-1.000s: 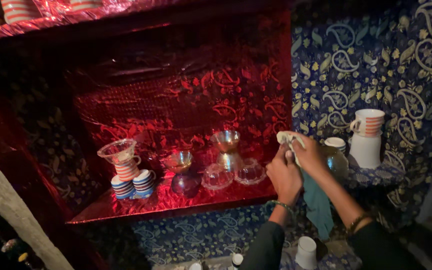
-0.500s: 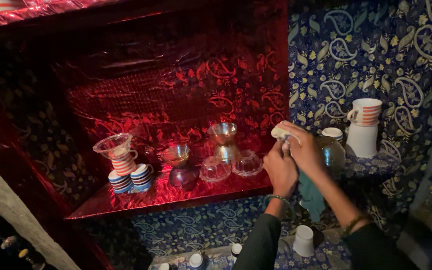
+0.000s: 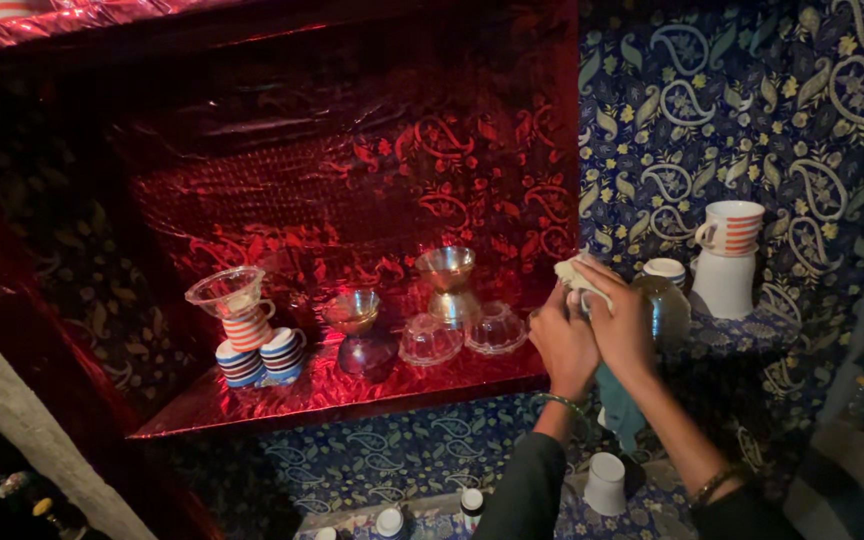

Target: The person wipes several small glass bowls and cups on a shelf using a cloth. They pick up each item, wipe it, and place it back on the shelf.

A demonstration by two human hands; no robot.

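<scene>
Both hands meet at the right edge of the red foil-lined shelf (image 3: 332, 395), pressed close together around a pale cloth (image 3: 577, 272). The left hand (image 3: 564, 345) is curled below, and the right hand (image 3: 624, 325) grips the cloth from above; whatever lies inside the cloth is hidden. A teal rag (image 3: 617, 405) hangs under the wrists. Just beside the right hand stands a dark glass jar (image 3: 667, 305), with a white jug carrying a striped mug (image 3: 730, 228) beyond it. Left of the hands sit upturned glass bowls (image 3: 462, 335), stacked metal cups (image 3: 449, 285) and striped cups (image 3: 257, 350).
</scene>
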